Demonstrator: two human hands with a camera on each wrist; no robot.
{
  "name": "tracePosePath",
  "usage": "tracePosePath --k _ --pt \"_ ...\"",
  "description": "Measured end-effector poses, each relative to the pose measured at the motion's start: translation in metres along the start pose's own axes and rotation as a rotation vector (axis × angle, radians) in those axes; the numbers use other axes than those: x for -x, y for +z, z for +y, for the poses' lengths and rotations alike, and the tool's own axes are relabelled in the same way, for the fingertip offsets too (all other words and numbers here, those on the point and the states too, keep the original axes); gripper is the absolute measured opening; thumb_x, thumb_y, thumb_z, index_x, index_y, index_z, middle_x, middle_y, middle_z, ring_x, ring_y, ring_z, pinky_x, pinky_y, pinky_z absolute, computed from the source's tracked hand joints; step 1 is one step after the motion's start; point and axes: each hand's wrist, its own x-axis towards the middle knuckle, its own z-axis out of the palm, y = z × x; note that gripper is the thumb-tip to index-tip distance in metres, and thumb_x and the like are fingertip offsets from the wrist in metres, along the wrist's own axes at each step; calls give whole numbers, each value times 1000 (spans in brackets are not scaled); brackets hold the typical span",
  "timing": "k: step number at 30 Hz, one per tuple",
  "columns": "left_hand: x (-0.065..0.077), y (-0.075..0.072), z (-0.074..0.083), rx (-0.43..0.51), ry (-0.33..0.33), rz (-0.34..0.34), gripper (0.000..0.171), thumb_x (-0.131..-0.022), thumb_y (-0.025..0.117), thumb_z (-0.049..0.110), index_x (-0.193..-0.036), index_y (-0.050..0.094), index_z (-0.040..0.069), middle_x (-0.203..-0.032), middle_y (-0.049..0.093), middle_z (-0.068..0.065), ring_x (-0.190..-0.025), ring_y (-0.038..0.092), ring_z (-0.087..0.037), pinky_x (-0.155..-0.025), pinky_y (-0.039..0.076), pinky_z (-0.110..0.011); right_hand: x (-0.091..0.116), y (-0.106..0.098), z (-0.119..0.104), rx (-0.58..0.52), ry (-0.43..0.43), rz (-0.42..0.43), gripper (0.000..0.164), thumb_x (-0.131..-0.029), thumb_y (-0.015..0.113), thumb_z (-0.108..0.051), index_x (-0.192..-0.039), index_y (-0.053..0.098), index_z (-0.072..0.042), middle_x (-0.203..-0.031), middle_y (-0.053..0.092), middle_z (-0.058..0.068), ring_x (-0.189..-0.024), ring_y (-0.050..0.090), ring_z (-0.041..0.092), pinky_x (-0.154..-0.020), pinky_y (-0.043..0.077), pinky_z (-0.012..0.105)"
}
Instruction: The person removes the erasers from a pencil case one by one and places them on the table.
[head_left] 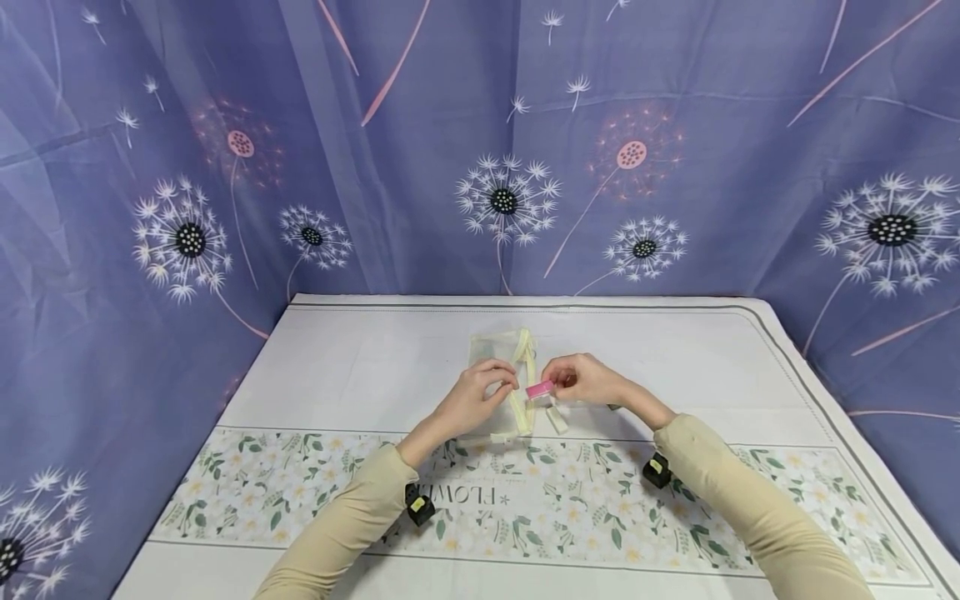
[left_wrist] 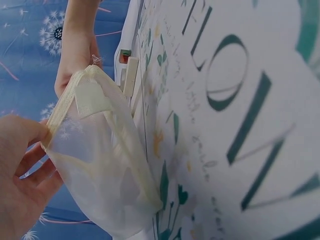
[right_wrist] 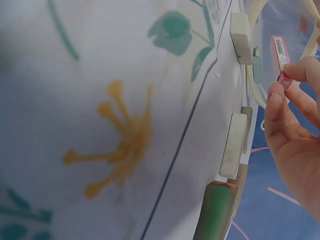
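My left hand (head_left: 467, 400) pinches the zip edge of a sheer mesh pouch (left_wrist: 107, 170) with pale yellow trim. In the left wrist view the pouch stands propped up, its mouth edge raised, and a pale block shows through the mesh near the top. Between right thumb and fingers, my right hand (head_left: 591, 380) holds a small pink-and-white block (head_left: 539, 389), probably an eraser, at the pouch's mouth. A barcode shows on its pink wrapper in the right wrist view. Just below it on the table lies a white block (head_left: 557, 419).
In the right wrist view several more blocks lie near the right hand, among them a white block (right_wrist: 234, 146) and a green-wrapped block (right_wrist: 214, 212). They rest on a white table cover (head_left: 360, 358) with a floral band. Behind the table hangs a blue dandelion curtain (head_left: 405, 200).
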Motion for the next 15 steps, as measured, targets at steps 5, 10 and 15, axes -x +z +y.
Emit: tracePosePath --k 5,10,15 --pt "1 1 0 -21 -2 3 13 -97 59 9 -95 71 6 -115 65 -8 -110 61 -22 -90 55 -32 1 0 1 9 14 7 21 -80 65 3 -96 69 -10 -75 66 1 -68 57 7 -63 52 21" --pt "0 0 0 -21 -5 1 13 -97 59 10 -96 71 7 -115 64 -7 -110 61 -21 -90 55 -31 2 -1 -2 27 54 7 20 -81 65 5 -98 68 -5 -77 67 6 -70 57 10 -65 53 22" --pt "0 0 -1 -14 -1 2 12 -96 59 9 -96 71 6 -115 65 -9 -110 61 -22 -90 55 -32 5 -6 -18 37 56 2 18 -82 63 9 -99 67 4 -78 67 13 -70 58 17 -65 53 24"
